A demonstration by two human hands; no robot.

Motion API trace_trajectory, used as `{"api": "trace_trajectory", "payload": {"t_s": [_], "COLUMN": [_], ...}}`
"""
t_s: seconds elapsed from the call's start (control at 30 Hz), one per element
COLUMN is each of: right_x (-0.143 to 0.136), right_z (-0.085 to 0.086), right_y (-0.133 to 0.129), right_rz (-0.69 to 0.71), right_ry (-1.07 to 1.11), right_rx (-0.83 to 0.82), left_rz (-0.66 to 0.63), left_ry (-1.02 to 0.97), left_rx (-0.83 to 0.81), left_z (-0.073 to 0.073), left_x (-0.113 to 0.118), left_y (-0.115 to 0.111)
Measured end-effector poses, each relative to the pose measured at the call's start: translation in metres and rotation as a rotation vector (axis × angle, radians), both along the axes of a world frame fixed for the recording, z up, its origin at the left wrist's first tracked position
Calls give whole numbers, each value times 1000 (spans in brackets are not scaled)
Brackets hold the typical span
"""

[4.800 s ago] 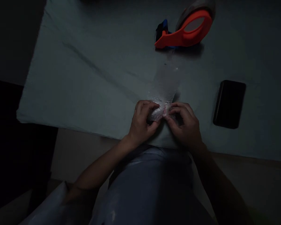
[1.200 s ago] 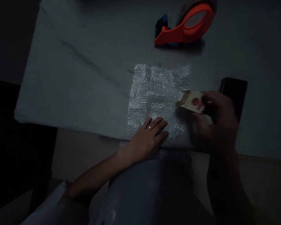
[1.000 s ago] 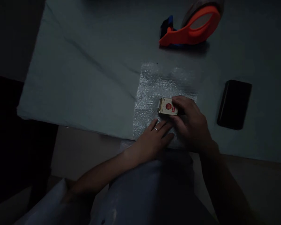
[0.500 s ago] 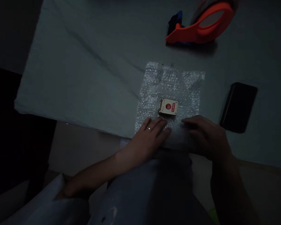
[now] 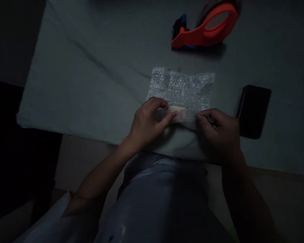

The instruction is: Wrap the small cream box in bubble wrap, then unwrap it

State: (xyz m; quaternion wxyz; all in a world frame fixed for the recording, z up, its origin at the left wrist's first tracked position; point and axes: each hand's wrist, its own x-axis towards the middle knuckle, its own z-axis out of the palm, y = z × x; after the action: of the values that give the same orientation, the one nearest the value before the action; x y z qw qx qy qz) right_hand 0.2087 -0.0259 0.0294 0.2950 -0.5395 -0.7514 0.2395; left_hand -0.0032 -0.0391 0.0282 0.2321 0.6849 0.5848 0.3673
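Note:
A small pale box (image 5: 178, 108) with a red print lies on a sheet of bubble wrap (image 5: 181, 86). The near part of the sheet is folded up over the box, so its print shows only faintly through the plastic. At the box's left end, my left hand (image 5: 148, 118) grips the folded wrap, with the thumb pressed on top and the fingers curled. My right hand (image 5: 220, 130) pinches the right side of the fold between thumb and fingers. Beyond both hands, the far part of the sheet lies flat.
An orange tape dispenser (image 5: 205, 37) with a roll of tape stands at the back. To the right of my right hand lies a black rectangular object (image 5: 254, 113). The pale table (image 5: 78, 84) ends just in front of my body. The light is dim.
Both hands have moved away from the table's front edge. They have lifted the near part of the bubble wrap and folded it over the box, which was uncovered before.

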Motion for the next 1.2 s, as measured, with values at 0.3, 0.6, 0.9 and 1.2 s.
{"api": "trace_trajectory", "payload": {"t_s": [0.3, 0.6, 0.9, 1.2], "right_x": [-5, -32, -43, -43], "right_z": [-13, -7, -19, -17], "right_y": [12, -10, -18, -20], "right_rz": [-107, 219, 244, 255], "right_ry": [3, -256, -438, -470], "right_rx": [76, 396, 317, 278], "left_rz": [96, 35, 28, 62], "left_ry": [-259, -259, -68, 349], "left_rx": [-317, -404, -568, -454], "left_z": [-13, -10, 1, 7], "left_x": [6, 0, -54, -38], "left_y": [19, 23, 21, 17]}}
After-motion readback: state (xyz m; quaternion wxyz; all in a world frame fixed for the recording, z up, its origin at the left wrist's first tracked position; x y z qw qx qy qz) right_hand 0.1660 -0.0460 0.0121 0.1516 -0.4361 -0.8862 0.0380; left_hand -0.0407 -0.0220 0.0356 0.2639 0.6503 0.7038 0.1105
